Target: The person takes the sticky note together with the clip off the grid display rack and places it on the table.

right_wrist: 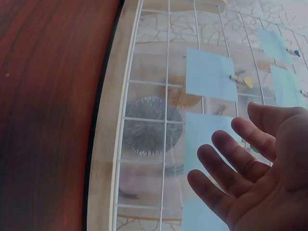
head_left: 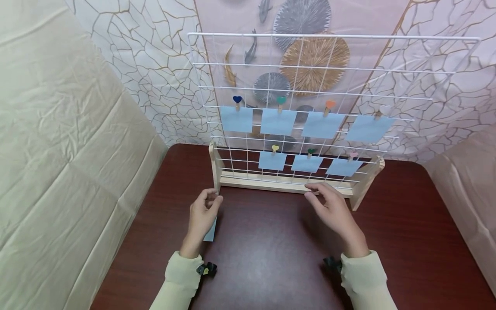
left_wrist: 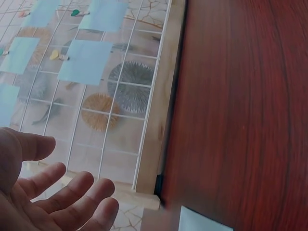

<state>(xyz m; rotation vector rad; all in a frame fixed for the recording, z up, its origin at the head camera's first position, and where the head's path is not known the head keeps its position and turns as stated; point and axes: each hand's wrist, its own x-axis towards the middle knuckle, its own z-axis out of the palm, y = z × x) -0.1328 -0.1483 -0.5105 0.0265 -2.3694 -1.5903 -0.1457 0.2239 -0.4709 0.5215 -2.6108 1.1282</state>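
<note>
My left hand point(head_left: 202, 216) hovers over the table by the left foot of a white wire grid rack point(head_left: 248, 177), fingers loosely bent, nothing in them. Partly hidden beneath it lies a pale blue paper card point(head_left: 209, 232), whose corner also shows in the left wrist view. In front of the rack's right half is my right hand point(head_left: 336, 212), fingers relaxed and apart, holding nothing. Blue cards hang from the grid on small wooden clothespins with heart tops: several in the upper row, such as the card point(head_left: 277, 122) under a teal heart, and three below, including one point(head_left: 272, 161) with a yellow heart.
The rack stands on a wooden base point(head_left: 267, 184) with side feet, toward the back of the dark red-brown table point(head_left: 255, 258). A patterned cloth point(head_left: 143, 69) hangs behind it. Pale fabric point(head_left: 69, 142) walls the left side, and similar fabric point(head_left: 465, 172) the right.
</note>
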